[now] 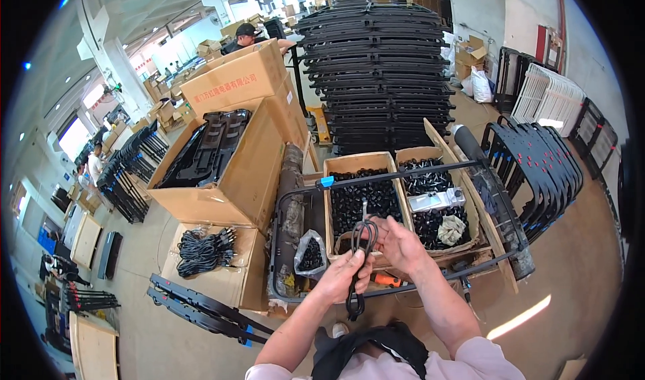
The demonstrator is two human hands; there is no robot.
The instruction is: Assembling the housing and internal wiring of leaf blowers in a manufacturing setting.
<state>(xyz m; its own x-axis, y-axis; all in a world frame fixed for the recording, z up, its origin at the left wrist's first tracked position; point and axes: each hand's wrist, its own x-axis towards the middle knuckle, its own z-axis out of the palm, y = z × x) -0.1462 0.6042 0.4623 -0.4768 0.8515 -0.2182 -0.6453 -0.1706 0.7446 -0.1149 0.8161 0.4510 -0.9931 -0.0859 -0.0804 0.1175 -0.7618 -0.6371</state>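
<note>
A bundled black power cord hangs in front of me, its loops running above and below my left hand. That hand is closed around the middle of the bundle. My right hand is at the upper loops, its fingers stretched out and its palm turned toward the cord; whether the fingertips touch it is hard to see. Just beyond both hands are two cardboard boxes of small black parts, the left box and the right box. A black tubular frame with a blue clip lies across them.
More bundled cords lie on a carton at left, below an open carton of black molded parts. A clear bag of small parts sits beside the boxes. Tall stacked black frames stand ahead. A co-worker is behind the cartons.
</note>
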